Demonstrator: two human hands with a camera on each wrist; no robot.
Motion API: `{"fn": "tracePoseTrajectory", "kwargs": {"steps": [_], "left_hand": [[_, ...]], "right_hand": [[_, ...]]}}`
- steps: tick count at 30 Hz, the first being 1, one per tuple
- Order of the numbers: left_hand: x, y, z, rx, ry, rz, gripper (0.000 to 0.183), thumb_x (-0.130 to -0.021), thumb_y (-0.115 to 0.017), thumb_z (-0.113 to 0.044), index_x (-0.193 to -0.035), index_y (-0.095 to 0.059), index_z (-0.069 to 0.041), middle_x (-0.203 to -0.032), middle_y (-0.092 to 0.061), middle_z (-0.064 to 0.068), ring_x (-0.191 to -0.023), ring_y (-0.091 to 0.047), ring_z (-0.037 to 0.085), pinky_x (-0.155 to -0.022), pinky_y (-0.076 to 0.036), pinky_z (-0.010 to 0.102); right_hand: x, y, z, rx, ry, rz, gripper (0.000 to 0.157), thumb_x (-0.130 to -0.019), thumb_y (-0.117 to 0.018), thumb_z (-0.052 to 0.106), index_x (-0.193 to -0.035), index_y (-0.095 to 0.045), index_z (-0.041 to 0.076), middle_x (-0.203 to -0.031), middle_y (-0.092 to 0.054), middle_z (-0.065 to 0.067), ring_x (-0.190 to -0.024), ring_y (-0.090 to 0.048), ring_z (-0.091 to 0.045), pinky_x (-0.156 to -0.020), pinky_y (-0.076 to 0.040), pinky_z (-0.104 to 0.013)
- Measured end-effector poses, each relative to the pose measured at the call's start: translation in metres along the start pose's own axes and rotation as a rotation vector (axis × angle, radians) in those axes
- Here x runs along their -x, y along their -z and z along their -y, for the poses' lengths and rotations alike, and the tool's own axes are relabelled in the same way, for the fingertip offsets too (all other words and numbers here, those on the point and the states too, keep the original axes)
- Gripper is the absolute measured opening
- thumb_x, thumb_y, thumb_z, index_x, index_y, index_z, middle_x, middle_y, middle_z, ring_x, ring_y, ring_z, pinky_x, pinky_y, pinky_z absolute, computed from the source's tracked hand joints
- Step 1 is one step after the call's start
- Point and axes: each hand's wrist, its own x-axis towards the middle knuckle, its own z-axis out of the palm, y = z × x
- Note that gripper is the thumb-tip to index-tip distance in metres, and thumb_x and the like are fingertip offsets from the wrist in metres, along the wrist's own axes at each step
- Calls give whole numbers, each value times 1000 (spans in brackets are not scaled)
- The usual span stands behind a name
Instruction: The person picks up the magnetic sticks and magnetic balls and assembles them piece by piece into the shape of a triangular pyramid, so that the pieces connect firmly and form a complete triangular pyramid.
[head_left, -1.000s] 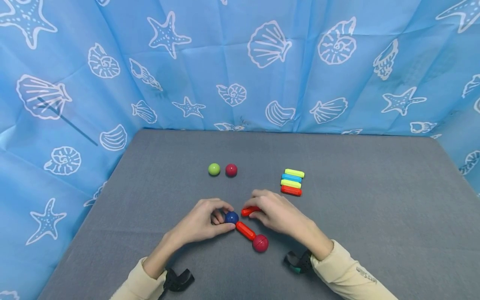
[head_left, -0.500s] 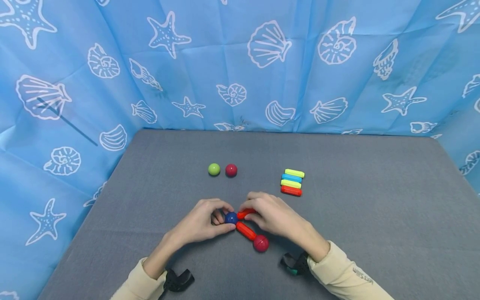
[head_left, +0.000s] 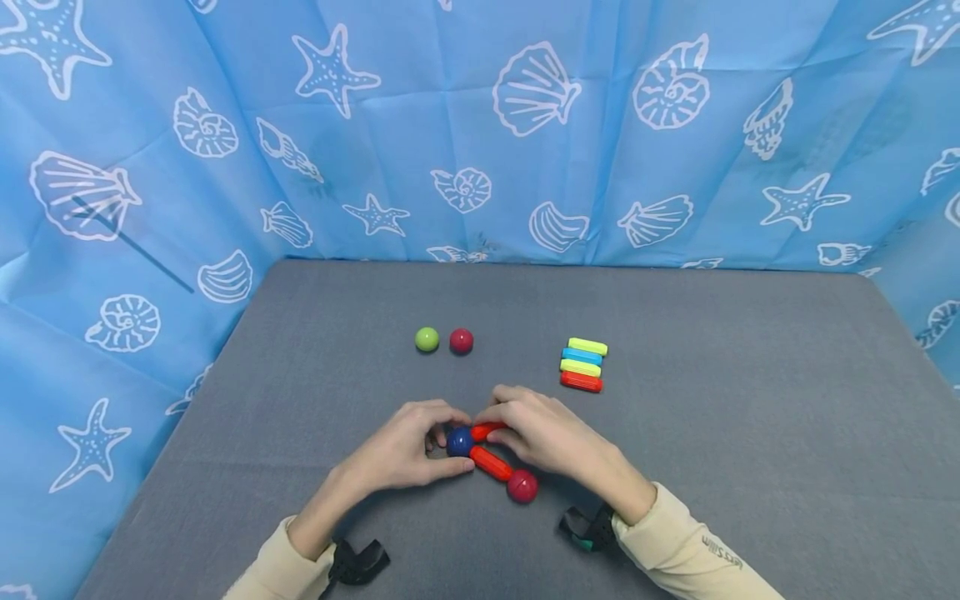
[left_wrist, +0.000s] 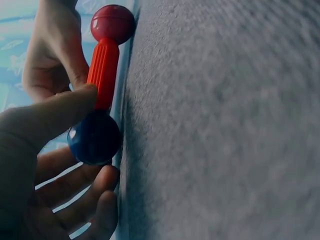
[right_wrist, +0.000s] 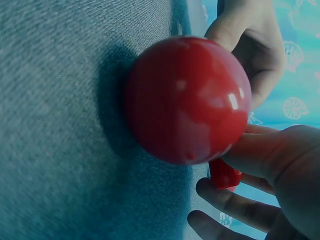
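My left hand (head_left: 420, 446) surrounds a blue ball (head_left: 460, 442) loosely, its thumb and forefinger spread to either side with a gap showing around the ball. In the left wrist view the thumb tip overlaps the end of a red ribbed rod (left_wrist: 104, 70). This rod joins the blue ball to a dark red ball (head_left: 522, 486). Between thumb and fingers, my right hand (head_left: 543, 429) pinches a second red rod (head_left: 487, 431), its tip meeting the blue ball's right side. The red ball (right_wrist: 187, 100) blocks much of the right wrist view.
Beyond the hands lie a green ball (head_left: 427, 339) and another red ball (head_left: 461, 341) on the grey table (head_left: 720, 400). Several short rods (head_left: 581, 367) in yellow, blue and red sit in a row at right. A blue shell-patterned curtain (head_left: 480, 125) backs the table.
My right hand has moved left, bringing its red rod from beside the blue ball up against it. My left thumb and fingers have loosened from the blue ball.
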Motion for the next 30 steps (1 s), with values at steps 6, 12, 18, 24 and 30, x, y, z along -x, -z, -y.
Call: {"fn": "tracePoseTrajectory", "kwargs": {"steps": [6,12,18,24,30], "left_hand": [[-1,-2,-1,-37,-16,-14,30,-86,-84,-32,-110,-75,-15,-97,-70,-6,-74,-57,2,-63,-48,18],[-1,-3,-1,-57,1,-16,29,-86,-84,-34,-107,-76,-16,-94,-69,-8,-75,-57,2,-64,-47,17],[1,-4,0,-89,22,-35,32,-85,-83,-39,-107,-76,-17,-92,-68,-9,-73,-56,2,-63,-46,18],[2,-2,0,-119,57,-76,31,-84,-84,-40,-103,-77,-16,-91,-70,-8,-68,-54,2,-59,-43,18],[2,-1,-2,-127,101,-101,32,-83,-85,-38,-102,-77,-13,-89,-70,-7,-66,-53,2,-58,-42,18]], "right_hand": [[0,-1,0,8,-5,-7,22,-92,-75,12,-114,-77,15,-94,-63,2,-80,-54,-7,-68,-45,-19],[2,1,-4,36,-21,-51,23,-92,-78,20,-115,-77,16,-100,-65,2,-83,-56,-9,-70,-46,-21],[8,9,-14,130,-72,-161,29,-88,-81,20,-117,-76,14,-104,-68,-2,-89,-56,-13,-74,-48,-26],[17,19,-31,245,-152,-295,29,-86,-82,15,-114,-77,11,-102,-69,-5,-91,-60,-21,-77,-51,-39],[29,27,-44,259,-249,-353,27,-84,-81,10,-111,-78,8,-101,-70,-8,-91,-60,-28,-73,-51,-43]]}}
